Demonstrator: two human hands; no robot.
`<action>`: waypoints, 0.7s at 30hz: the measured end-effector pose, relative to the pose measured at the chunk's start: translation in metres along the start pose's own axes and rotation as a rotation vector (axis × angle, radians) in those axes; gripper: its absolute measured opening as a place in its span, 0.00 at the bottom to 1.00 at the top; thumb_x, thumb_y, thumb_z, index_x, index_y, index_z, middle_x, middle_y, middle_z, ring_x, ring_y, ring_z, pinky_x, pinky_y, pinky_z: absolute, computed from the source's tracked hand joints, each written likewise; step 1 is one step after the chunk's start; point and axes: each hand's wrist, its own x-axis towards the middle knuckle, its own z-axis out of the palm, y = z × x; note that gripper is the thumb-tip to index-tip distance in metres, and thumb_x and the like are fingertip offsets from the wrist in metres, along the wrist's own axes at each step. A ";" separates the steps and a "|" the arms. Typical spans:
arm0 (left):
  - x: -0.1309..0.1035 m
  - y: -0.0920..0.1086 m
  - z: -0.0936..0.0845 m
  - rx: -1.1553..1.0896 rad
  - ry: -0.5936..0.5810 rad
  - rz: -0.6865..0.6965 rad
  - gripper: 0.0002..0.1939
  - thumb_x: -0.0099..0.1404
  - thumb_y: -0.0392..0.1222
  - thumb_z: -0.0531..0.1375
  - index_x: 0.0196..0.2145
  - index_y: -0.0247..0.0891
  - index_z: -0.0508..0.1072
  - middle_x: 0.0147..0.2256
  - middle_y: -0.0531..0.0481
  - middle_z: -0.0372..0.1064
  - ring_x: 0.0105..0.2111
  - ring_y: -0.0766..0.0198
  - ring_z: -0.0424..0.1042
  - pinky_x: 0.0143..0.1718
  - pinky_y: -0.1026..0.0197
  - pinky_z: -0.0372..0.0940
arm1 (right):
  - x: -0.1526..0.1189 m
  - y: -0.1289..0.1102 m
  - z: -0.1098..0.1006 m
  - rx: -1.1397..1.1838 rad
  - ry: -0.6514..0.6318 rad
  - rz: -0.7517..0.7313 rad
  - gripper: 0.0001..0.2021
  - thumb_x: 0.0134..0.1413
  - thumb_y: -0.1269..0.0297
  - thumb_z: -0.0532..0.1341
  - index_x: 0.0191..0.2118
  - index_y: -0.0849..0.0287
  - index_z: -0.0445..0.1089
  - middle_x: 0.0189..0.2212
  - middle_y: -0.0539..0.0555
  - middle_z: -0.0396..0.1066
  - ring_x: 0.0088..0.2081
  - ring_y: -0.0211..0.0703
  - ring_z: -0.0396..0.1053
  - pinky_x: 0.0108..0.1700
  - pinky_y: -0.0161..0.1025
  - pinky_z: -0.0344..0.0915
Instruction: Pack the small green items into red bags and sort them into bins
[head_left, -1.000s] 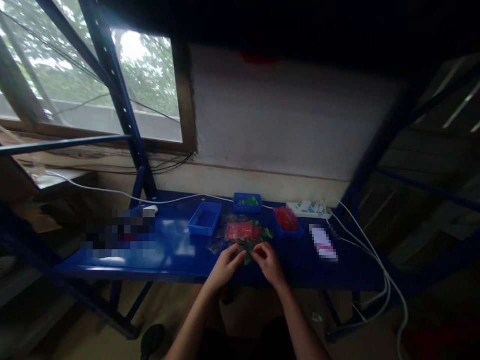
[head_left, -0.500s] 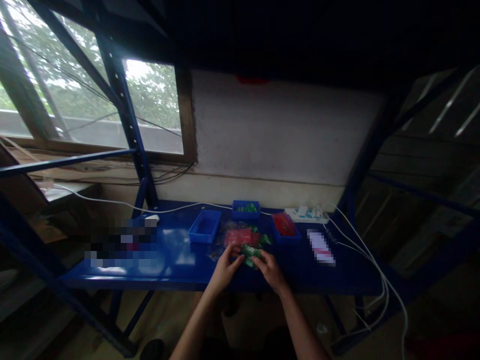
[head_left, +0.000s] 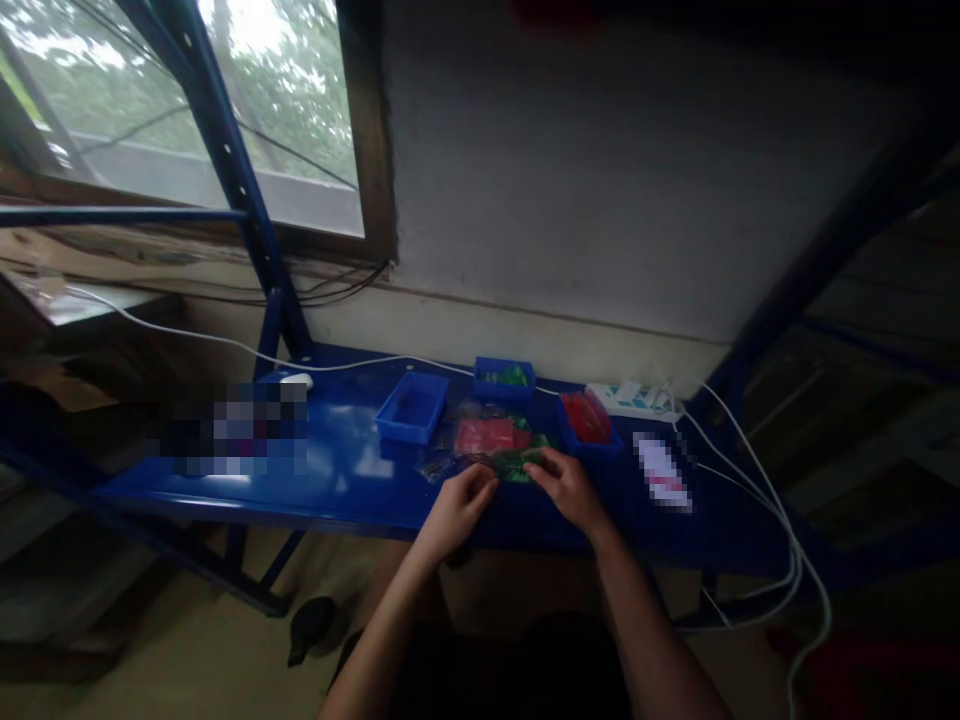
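Observation:
My right hand (head_left: 571, 492) pinches the right side of a small green plastic packet (head_left: 513, 465) above the front part of the blue table. Close to the packet's left side is my left hand (head_left: 459, 508), its thumb and fingers pressed together; what they hold, if anything, is too small to make out. Just beyond the hands lies a red packet (head_left: 484, 436), among more green packets and several clear plastic bags (head_left: 438, 466) with small contents I cannot identify.
A blue tray (head_left: 406, 434) stands left of the packets. Behind them is a blue bin (head_left: 480, 390) with green packets; a right-hand bin (head_left: 600, 450) holds red packets (head_left: 585, 415). A white power strip (head_left: 634, 402) with cables lies at the back right of the table (head_left: 330, 480).
The view has tilted down. My hands have moved apart; the left has come away from the green packet, while the right still has hold of one.

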 end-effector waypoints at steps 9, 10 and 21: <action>-0.004 0.002 0.001 0.053 -0.095 0.010 0.10 0.63 0.43 0.53 0.32 0.36 0.71 0.28 0.50 0.69 0.29 0.63 0.66 0.31 0.65 0.58 | 0.125 -0.005 -0.030 -0.867 0.181 -0.116 0.15 0.58 0.67 0.52 0.46 0.63 0.72 0.43 0.62 0.73 0.44 0.50 0.69 0.46 0.42 0.62; -0.003 0.003 0.000 0.047 -0.102 0.004 0.10 0.63 0.43 0.53 0.32 0.36 0.71 0.28 0.50 0.69 0.28 0.63 0.66 0.30 0.65 0.58 | 0.136 -0.002 -0.027 -0.937 0.159 -0.124 0.15 0.58 0.69 0.52 0.47 0.63 0.71 0.44 0.63 0.72 0.45 0.50 0.69 0.47 0.41 0.62; -0.003 0.007 -0.005 0.040 -0.122 -0.002 0.10 0.64 0.41 0.53 0.32 0.35 0.72 0.27 0.51 0.69 0.27 0.65 0.65 0.29 0.66 0.57 | 0.167 0.009 -0.003 -1.210 -0.215 -0.018 0.22 0.64 0.57 0.47 0.43 0.69 0.73 0.41 0.69 0.73 0.45 0.54 0.70 0.46 0.44 0.63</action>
